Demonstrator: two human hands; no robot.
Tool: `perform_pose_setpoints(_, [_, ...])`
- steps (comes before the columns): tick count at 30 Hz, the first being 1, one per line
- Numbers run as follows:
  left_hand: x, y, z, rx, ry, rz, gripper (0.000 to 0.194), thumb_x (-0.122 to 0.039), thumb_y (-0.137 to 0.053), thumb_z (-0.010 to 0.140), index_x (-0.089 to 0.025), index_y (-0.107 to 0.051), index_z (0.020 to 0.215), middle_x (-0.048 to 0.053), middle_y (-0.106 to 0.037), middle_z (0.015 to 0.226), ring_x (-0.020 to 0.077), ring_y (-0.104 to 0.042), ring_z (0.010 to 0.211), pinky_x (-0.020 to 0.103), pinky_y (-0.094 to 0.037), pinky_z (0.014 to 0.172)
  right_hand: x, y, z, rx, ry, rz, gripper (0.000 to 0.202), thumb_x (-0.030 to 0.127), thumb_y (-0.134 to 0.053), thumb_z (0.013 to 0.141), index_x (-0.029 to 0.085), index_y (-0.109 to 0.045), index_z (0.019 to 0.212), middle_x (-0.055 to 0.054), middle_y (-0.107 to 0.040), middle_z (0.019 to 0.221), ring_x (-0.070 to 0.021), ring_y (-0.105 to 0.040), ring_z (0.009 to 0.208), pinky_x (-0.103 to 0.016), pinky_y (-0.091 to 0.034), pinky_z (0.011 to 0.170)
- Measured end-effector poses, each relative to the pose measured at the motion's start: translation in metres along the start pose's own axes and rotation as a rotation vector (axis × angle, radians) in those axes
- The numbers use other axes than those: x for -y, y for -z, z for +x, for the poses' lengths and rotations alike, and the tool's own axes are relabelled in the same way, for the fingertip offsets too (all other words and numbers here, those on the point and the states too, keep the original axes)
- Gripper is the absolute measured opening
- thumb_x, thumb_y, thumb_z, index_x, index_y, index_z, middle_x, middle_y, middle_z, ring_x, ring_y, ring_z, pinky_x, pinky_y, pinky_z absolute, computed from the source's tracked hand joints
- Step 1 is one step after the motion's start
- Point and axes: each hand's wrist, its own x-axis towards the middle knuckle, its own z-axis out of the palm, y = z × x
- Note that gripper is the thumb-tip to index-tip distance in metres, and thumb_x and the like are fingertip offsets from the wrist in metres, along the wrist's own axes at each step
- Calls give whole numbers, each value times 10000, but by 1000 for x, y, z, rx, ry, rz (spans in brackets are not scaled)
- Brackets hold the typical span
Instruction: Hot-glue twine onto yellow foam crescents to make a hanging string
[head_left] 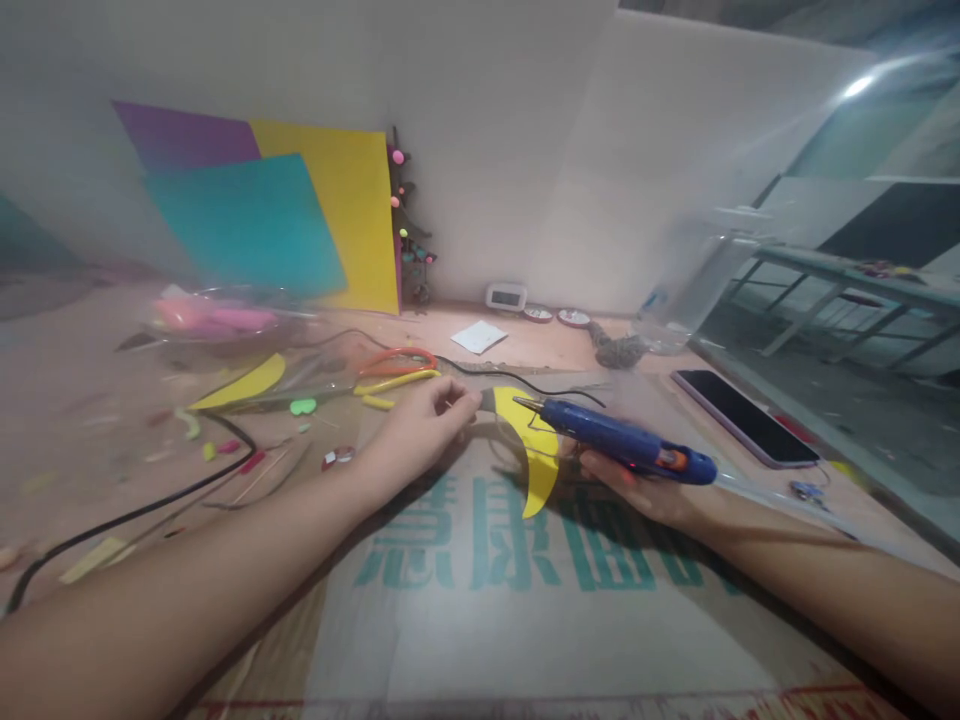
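A yellow crescent-shaped cutout (pixel 544 465), dark grey at its upper left end, is pinched by that end between the thumb and fingers of my left hand (pixel 431 420). My right hand (pixel 622 485) is wrapped round a blue hot glue gun (pixel 615 435), its handle mostly hidden by the hand. The gun's metal nozzle points left and lies over the upper part of the crescent; I cannot tell whether it touches. A clear glue stick (pixel 780 500) sticks out of the back of the gun. Beneath both hands lies a pale sheet with green characters (pixel 517 540).
Orange-handled (pixel 397 360) and yellow-handled tools (pixel 394 388) lie behind my left hand. A second yellow cutout (pixel 244 385), a black cord (pixel 150 510) and small scraps are at left. A phone (pixel 742 415) rests at right. Coloured sheets (pixel 247 225) lean against the wall.
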Motion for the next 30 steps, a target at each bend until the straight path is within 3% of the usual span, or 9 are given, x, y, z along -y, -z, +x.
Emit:
perform_pose_setpoints(3, [-1, 0, -1, 18, -3, 38, 294, -463, -538, 863, -184, -543, 770, -43, -556, 581, 101, -488, 486, 214, -364, 496, 2, -1, 6, -56, 90, 5, 190, 466, -617, 800, 294, -620, 878, -44, -694, 932, -241, -662, 857, -403, -557, 813])
perform_pose_setpoints(5, [0, 0, -1, 15, -15, 74, 291, -461, -544, 857, -184, -555, 767, -39, -573, 584, 106, -493, 489, 218, -364, 499, 0, -1, 10, -120, 67, -22, 188, 469, -599, 820, 287, -618, 863, -52, -689, 956, -243, -658, 889, -405, -552, 848])
perform_pose_setpoints(9, [4, 0, 1, -8, -39, 131, 282, -456, -548, 847, -184, -602, 799, -23, -607, 599, 126, -518, 522, 224, -365, 507, -10, 4, 13, -68, -41, -102, 240, 501, -546, 858, 276, -625, 841, -47, -686, 855, -242, -664, 816, -410, -563, 796])
perform_pose_setpoints(15, [7, 0, 3, -7, -50, 135, 268, -435, -566, 835, -176, -635, 838, -15, -631, 641, 132, -535, 559, 225, -378, 535, -21, 7, 12, 122, -9, 7, 383, 584, -474, 886, 242, -615, 788, -48, -678, 748, -230, -669, 704, -360, -567, 642])
perform_pose_setpoints(22, [6, 1, 3, 8, -57, 123, 267, -409, -577, 831, -169, -674, 900, 15, -674, 743, 134, -557, 602, 217, -394, 542, -14, 4, 10, 126, -51, -44, 314, 531, -588, 846, 225, -651, 812, -46, -706, 792, -213, -677, 713, -304, -545, 626])
perform_pose_setpoints(27, [1, 0, 1, 40, 20, 80, 377, -387, -562, 842, -169, -678, 1126, 13, -655, 715, 137, -563, 602, 220, -400, 535, -17, 6, 13, 153, 8, -103, 352, 557, -618, 817, 212, -598, 749, -30, -631, 670, -187, -598, 607, -303, -471, 541])
perform_pose_setpoints(30, [1, 0, 2, 45, 31, 78, 315, -379, -561, 843, -172, -701, 1034, 3, -640, 678, 129, -548, 577, 213, -377, 507, -17, 6, 14, 152, 29, -106, 339, 540, -637, 809, 208, -589, 766, -33, -632, 688, -187, -593, 624, -302, -461, 553])
